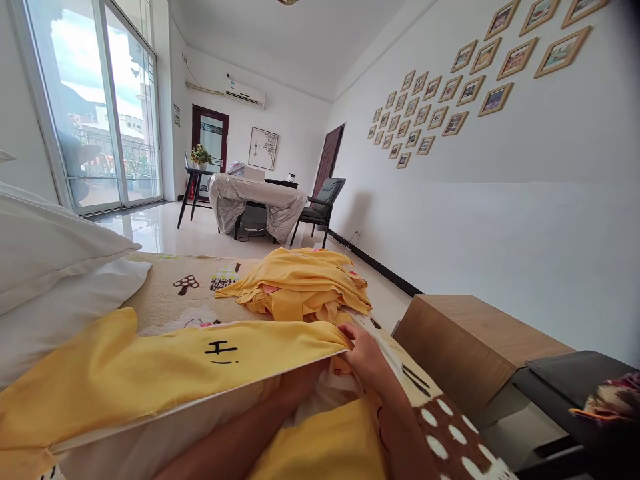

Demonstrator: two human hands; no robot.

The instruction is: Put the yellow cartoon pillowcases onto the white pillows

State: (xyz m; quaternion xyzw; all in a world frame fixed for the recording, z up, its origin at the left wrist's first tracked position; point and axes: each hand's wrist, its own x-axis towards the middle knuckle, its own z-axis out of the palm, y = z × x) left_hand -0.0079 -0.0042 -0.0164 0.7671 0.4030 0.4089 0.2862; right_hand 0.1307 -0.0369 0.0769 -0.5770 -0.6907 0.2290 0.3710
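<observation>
Yellow cloth (165, 360) over left hand (319, 372), grip unclear; right hand (361, 350), nearly closed, pinches cloth's edge

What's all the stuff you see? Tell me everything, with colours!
"Hi" cloth: one, yellow, front
Heap: one, yellow, on blanket
Blanket: one, cream-brown, underneath
Pillows: two, white, left
Box-shaped furniture: one, brown, right
Covered table: one, greyish, back
Chair: one, dark, beside table
Plant: one, green-yellow, on black stool
Air conditioner: one, white, back wall
Large picture: one, black-white, back wall
Small pictures: many, wood-framed, right wall
Doors: two, dark red-brown, back
Glass door: one, clear, left
Right hand: one, holding cloth
Left forearm: one, under cloth, hand hidden
</observation>
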